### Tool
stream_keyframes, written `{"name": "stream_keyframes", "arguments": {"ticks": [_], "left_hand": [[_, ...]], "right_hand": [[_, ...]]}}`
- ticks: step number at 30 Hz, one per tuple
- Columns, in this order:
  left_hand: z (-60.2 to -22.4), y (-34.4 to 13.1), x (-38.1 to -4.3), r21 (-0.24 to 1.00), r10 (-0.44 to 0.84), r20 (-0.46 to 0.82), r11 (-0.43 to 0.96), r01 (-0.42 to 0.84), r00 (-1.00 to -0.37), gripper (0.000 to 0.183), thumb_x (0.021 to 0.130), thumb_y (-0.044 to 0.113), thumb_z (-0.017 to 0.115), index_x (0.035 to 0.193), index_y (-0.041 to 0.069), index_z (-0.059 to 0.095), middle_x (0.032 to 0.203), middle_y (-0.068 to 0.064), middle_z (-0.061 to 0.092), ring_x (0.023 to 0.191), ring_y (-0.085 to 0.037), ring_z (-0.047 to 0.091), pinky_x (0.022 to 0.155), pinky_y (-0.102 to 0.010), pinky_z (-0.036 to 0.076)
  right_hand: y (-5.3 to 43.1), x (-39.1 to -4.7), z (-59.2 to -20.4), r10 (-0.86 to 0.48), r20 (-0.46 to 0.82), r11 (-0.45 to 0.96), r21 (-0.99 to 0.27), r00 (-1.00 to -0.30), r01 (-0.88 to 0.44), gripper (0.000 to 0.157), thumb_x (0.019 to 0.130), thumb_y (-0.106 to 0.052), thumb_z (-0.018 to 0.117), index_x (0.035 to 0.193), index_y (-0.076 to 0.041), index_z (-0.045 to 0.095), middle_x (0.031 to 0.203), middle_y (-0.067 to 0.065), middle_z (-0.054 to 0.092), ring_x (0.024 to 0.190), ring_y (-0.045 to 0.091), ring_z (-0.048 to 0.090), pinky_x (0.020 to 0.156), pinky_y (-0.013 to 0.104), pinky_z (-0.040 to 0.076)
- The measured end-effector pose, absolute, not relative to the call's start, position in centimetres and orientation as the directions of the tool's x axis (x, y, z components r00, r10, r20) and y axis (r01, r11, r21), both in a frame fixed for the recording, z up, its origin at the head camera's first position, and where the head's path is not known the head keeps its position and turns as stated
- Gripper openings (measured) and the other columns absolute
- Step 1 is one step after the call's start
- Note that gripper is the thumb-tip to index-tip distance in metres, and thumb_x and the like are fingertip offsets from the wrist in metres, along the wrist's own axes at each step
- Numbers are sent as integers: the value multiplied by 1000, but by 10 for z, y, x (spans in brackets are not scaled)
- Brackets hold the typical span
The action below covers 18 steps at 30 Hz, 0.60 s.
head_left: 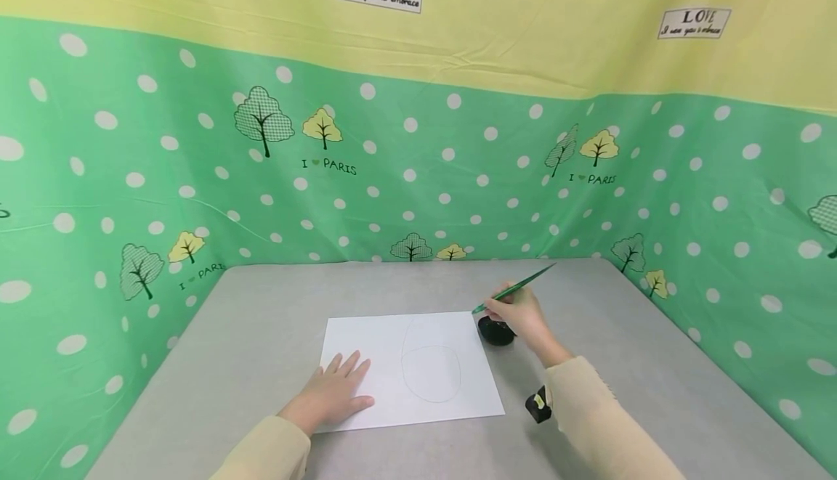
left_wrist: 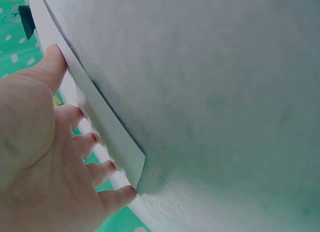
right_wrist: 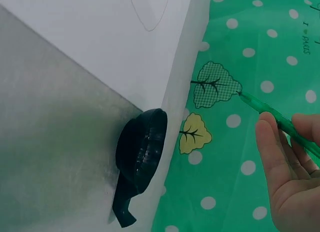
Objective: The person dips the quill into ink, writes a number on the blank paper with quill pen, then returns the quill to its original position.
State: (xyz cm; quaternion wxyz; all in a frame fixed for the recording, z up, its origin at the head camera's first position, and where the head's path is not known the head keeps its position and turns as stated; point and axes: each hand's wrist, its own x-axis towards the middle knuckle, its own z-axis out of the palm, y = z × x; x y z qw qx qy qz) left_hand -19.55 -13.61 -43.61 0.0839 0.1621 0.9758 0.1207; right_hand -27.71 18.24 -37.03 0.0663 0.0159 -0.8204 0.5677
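On the grey table lies a sheet of white paper (head_left: 386, 335) with a thin drawn line on it, a rounded loop joined to a long curve at its left. My left hand (head_left: 336, 393) rests flat with spread fingers on the paper's left part. In the left wrist view, the fingers of that hand (left_wrist: 55, 137) lie along the sheet's edge. My right hand (head_left: 519, 313) pinches a slim green pen (head_left: 523, 285) between thumb and fingers, its tail tapering up to the right. The pen's tip is raised near the paper's far right corner, above a round black pot (head_left: 495, 332).
A small black object (head_left: 539, 406) with a yellow patch lies beside my right sleeve (head_left: 595, 407). Green and yellow printed cloth (head_left: 405, 204) hangs behind the table (head_left: 275, 306) and along both its sides. In the right wrist view, the black pot (right_wrist: 142, 149) stands by the paper's corner.
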Motion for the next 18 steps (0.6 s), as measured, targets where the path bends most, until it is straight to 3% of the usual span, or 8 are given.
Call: {"name": "stream_keyframes", "arguments": {"ticks": [5, 11, 18], "left_hand": [[-436, -136, -195, 259, 338, -127, 919, 298, -932, 68, 87, 46, 55, 137, 2, 41, 144, -21, 30, 129, -48, 21, 99, -65, 19], [-436, -136, -195, 261, 336, -125, 919, 295, -934, 67, 87, 45, 56, 137, 2, 41, 144, -21, 30, 129, -48, 21, 99, -65, 19], [-436, -136, -194, 258, 331, -129, 921, 291, -935, 67, 88, 45, 55, 137, 2, 41, 144, -21, 30, 129, -47, 21, 99, -64, 19]], "right_hand": [[191, -277, -372, 61, 111, 340, -937, -992, -84, 11, 83, 2, 63, 89, 9, 56, 79, 16, 65, 72, 24, 66, 69, 33, 55], [200, -277, -374, 71, 98, 343, -937, -993, -68, 15, 83, 1, 64, 92, 11, 56, 78, 14, 65, 77, 30, 66, 73, 37, 54], [211, -276, -378, 78, 108, 348, -934, -991, -74, 16, 83, 1, 63, 91, 12, 55, 77, 14, 65, 73, 25, 66, 68, 32, 55]]}}
